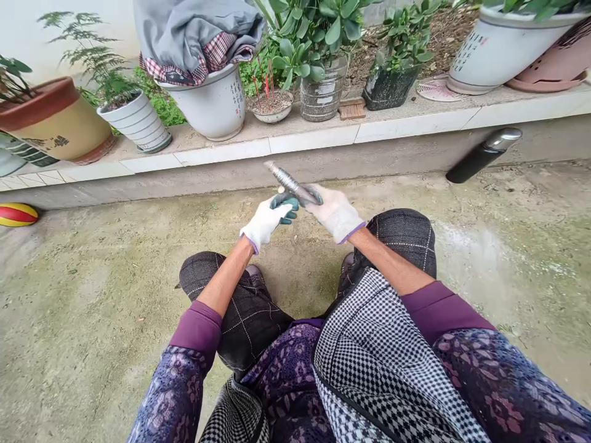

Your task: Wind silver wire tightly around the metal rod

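Note:
My right hand [335, 211], in a white glove with a purple cuff, is closed around the grey end of a slim rod [289, 182]. The rod slants up to the left, with a ribbed silver middle that looks wound with wire and a paler, blurred tip. Just below the rod is my left hand [270, 218], in a white glove with a green-coated palm. Its fingers are loosely curled and apart, with nothing visible in them. Whether the left hand touches the rod I cannot tell. Both hands are held out in front of my knees, above the concrete ground [295, 271].
A tiled ledge [314, 136] runs across the front, bearing several potted plants, a small bowl with red sticks [272, 111] and a brush [351, 109]. Grey cloth [194, 37] covers a white pot. A black flask [480, 157] leans at right; a ball [17, 215] lies left.

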{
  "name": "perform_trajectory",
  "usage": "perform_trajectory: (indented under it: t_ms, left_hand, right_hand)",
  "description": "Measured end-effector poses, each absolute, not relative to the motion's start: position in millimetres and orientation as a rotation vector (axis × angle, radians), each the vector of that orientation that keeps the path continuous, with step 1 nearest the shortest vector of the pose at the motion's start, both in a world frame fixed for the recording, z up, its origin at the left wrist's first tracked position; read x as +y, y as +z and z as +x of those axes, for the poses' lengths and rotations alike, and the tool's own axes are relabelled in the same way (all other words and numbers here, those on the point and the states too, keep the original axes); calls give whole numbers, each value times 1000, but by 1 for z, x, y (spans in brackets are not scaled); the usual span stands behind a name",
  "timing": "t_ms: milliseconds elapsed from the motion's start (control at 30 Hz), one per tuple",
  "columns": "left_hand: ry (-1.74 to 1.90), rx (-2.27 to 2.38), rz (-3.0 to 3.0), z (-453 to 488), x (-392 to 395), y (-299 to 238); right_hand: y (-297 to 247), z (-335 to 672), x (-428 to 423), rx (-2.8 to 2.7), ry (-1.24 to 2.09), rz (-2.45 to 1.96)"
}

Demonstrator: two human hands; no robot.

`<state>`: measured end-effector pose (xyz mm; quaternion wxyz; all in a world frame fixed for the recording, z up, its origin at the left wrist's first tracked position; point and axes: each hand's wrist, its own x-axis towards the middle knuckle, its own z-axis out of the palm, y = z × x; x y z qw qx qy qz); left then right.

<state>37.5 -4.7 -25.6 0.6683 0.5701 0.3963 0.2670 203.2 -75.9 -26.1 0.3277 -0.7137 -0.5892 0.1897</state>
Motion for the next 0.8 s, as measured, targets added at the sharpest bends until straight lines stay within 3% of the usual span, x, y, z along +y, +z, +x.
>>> perform_trajectory:
  t_ms: [300, 600, 800]
  left_hand:
    - [664, 925, 1157, 31, 24, -10]
    - [434, 888, 1323, 0, 23, 52]
    - [429, 852, 1361, -4, 12, 60]
  right_hand:
    - [-36, 178, -58, -1514, 771, -1527]
    - [-81, 171, -17, -1574, 827, -1710]
    - [-99, 150, -4, -1710, 783, -1845]
